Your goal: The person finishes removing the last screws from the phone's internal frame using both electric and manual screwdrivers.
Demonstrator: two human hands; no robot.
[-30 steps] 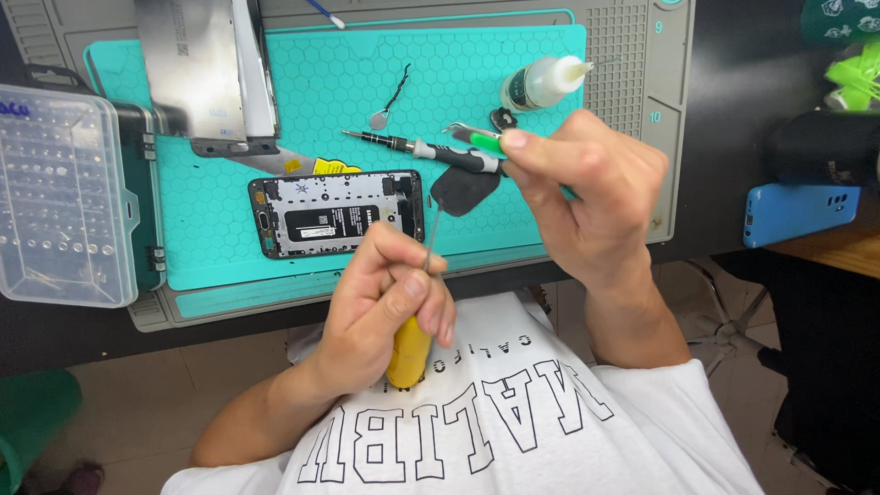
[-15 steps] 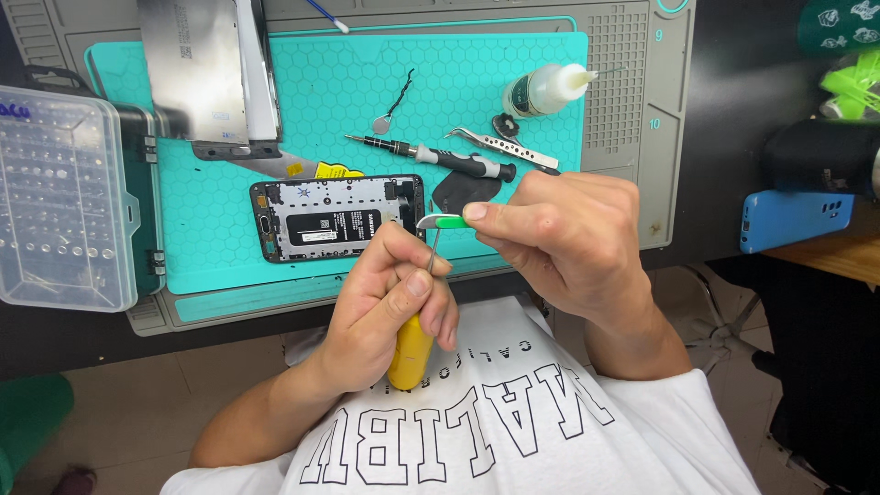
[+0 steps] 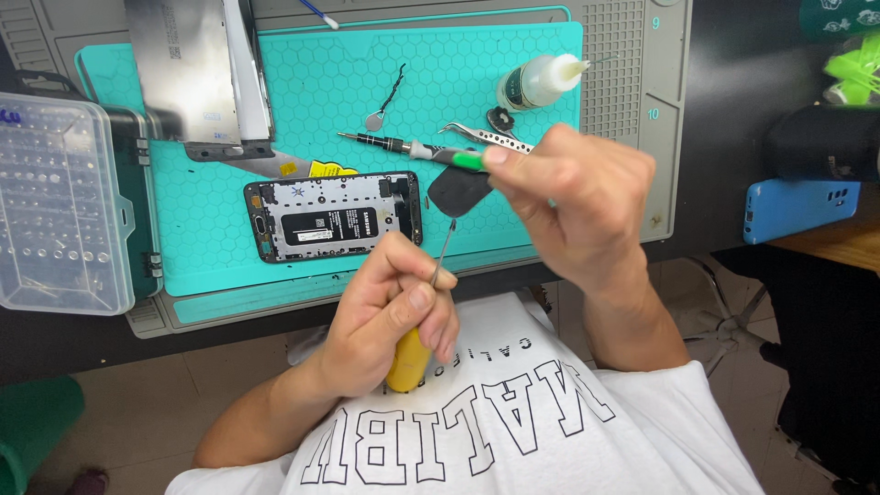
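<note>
My left hand (image 3: pixel 390 316) is closed around a yellow-handled tool (image 3: pixel 408 362) in front of my chest. Its thin metal shaft (image 3: pixel 443 252) points up toward a black pick-shaped piece (image 3: pixel 456 191) on the teal mat (image 3: pixel 458 82). My right hand (image 3: pixel 573 197) hovers over the mat's right part, pinching a small green piece (image 3: pixel 467 161) at its fingertips. That piece sits right by the end of a slim screwdriver (image 3: pixel 385 142) lying on the mat. An opened phone (image 3: pixel 335 215) lies back side up, left of both hands.
Metal tweezers (image 3: pixel 490 137) and a white glue bottle (image 3: pixel 539 81) lie beyond my right hand. A grey metal panel (image 3: pixel 197 73) rests at the mat's top left, beside a clear parts box (image 3: pixel 55 211). A blue phone (image 3: pixel 797 206) sits at the right.
My right hand carried the green piece down to the yellow tool's tip, then back up to the screwdriver's end. The left hand has stayed in place with its tool.
</note>
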